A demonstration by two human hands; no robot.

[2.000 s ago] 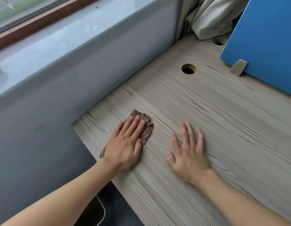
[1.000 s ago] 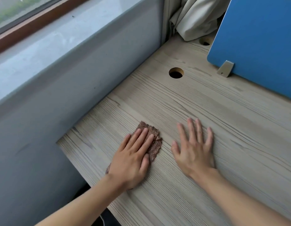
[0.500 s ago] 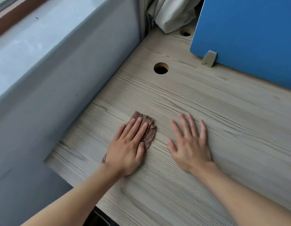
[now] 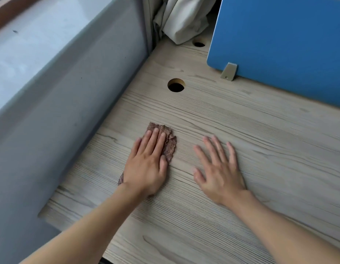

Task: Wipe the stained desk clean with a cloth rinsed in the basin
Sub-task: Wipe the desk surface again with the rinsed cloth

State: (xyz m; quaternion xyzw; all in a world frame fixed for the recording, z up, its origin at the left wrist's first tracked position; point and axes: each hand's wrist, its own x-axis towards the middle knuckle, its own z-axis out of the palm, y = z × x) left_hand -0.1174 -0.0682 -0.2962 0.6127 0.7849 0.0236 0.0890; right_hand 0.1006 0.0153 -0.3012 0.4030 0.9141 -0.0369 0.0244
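Note:
A small brown cloth [image 4: 170, 143] lies flat on the light wood-grain desk [image 4: 241, 130], near its left side. My left hand [image 4: 146, 162] presses on the cloth with straight fingers and covers most of it; the cloth's far edge and a bit near my wrist show. My right hand [image 4: 218, 168] rests flat on the bare desk just right of the cloth, fingers spread. No stain stands out on the visible wood. No basin is in view.
A grey wall [image 4: 60, 111] below a window sill runs along the desk's left edge. A blue divider panel [image 4: 279, 44] on a metal bracket [image 4: 229, 71] stands at the back right. Two cable holes [image 4: 176, 85] and a beige curtain [image 4: 182, 18] are at the back.
My left hand has slid the cloth a little further from me across the desk. My right hand stays flat beside it. The camera has shifted, showing more of the desk's back.

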